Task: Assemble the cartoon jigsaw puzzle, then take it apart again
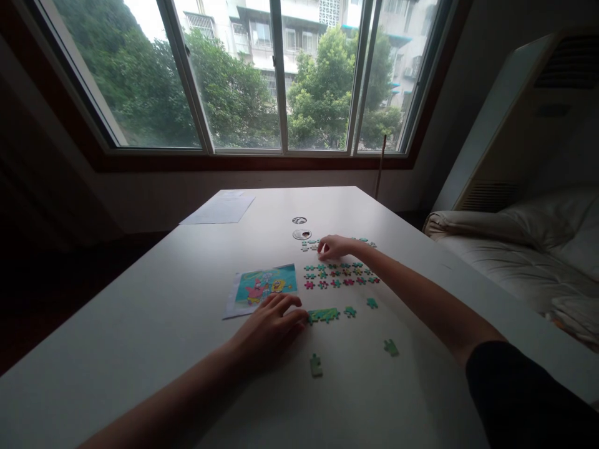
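My left hand (281,319) rests on the table with its fingers apart, at the lower right corner of a picture sheet (262,287) of cartoon figures. Its fingertips are at the left end of a joined strip of green jigsaw pieces (325,315); I cannot tell whether they press on it. Farther off, my right hand (336,247) reaches into the back row of loose puzzle pieces (305,248). Thumb and fingers are pinched downward on what looks like a small pale puzzle piece, mostly hidden. Between the hands lie several rows of green, red and yellow pieces (337,274).
Single green pieces lie nearer me: one at front (316,365), one to its right (390,347), another (372,303) below the rows. Two round fittings (302,234) are set in the white table (154,330). Paper (219,209) lies at the back left; a sofa (491,237) stands right.
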Tool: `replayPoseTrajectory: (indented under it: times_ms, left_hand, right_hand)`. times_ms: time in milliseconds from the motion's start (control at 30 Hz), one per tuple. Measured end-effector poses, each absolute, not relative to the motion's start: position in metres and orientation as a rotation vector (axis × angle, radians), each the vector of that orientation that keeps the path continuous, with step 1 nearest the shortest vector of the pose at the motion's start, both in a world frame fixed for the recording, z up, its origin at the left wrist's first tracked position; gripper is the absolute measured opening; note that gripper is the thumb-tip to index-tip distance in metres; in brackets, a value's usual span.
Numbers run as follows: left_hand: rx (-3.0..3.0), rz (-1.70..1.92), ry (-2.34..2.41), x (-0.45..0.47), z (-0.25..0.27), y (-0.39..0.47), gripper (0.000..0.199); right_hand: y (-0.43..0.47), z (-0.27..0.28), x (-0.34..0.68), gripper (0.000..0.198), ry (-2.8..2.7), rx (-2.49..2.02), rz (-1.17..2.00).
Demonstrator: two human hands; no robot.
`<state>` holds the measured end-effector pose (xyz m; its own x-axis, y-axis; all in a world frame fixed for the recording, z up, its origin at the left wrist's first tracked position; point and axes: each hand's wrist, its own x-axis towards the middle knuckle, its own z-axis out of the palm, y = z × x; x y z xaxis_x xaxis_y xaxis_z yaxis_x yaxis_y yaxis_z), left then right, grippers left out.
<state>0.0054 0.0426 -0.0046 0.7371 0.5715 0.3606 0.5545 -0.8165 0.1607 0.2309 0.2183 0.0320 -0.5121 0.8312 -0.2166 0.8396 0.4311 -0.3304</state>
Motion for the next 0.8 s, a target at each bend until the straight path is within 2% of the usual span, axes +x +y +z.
replayPoseTrajectory:
  times_ms: [233, 467, 567, 700, 800]
  left_hand:
    - [2.899, 0.646, 0.947, 0.005, -0.004, 0.043, 0.021]
    - [2.884, 0.625, 0.95, 0.005, -0.005, 0.043, 0.021]
    - [2.879, 0.641, 0.949, 0.006, -0.005, 0.043, 0.021]
    - [2.881, 0.644, 0.937, 0.006, -0.005, 0.044, 0.02]
    - [2.875, 0.63, 0.939, 0.006, -0.005, 0.044, 0.02]
  right_hand:
    - [0.216, 0.031, 0.234, 0.017, 2.72, 1.524, -0.689]
    - [0.176, 0.043, 0.246, 0.024, 3.003, 1.474, -0.755]
    - [0.151, 0.044, 0.259, 0.02, 3.102, 1.414, -0.994]
    - [0.119, 0.032, 0.278, 0.025, 2.998, 1.496, -1.42]
    - [0.096, 0.022, 0.286, 0.029, 2.92, 1.542, -1.538]
